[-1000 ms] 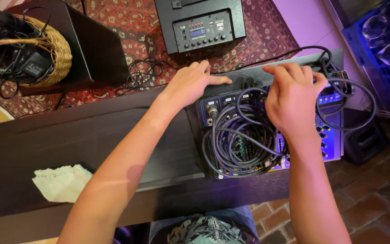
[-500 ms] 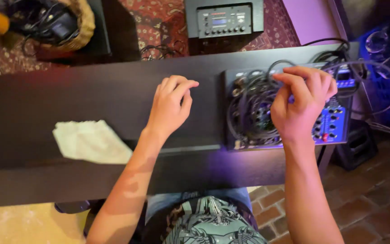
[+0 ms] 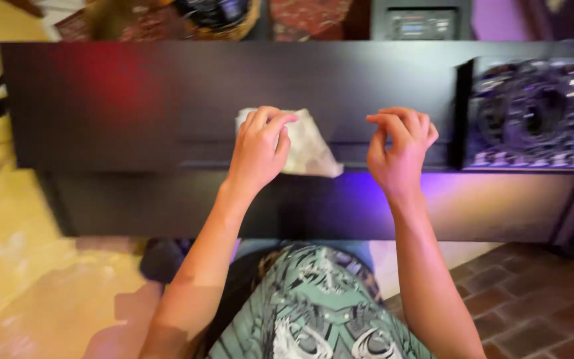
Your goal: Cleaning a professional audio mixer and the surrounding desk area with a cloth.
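Left hand (image 3: 258, 149) sits over the near edge of the dark tabletop (image 3: 134, 106), its fingers curled down onto the left part of a crumpled pale cloth (image 3: 310, 153). The fingertips touch the cloth, though the frame is blurred and whether they actually pinch it cannot be told. The cloth lies about midway along the near edge of the tabletop, spreading out to the right from under that hand.

Right hand (image 3: 400, 149) hovers just beside the cloth on its right, fingers bent inward in a loose claw and holding nothing; it appears clear of the cloth.

At the right end of the tabletop stands an audio mixer (image 3: 533, 119) with coiled black cables (image 3: 519, 113) heaped on top, well apart from both hands. Beyond the far edge, a wicker basket (image 3: 217, 16) and a black box-shaped device (image 3: 423, 23) sit on a patterned red rug.
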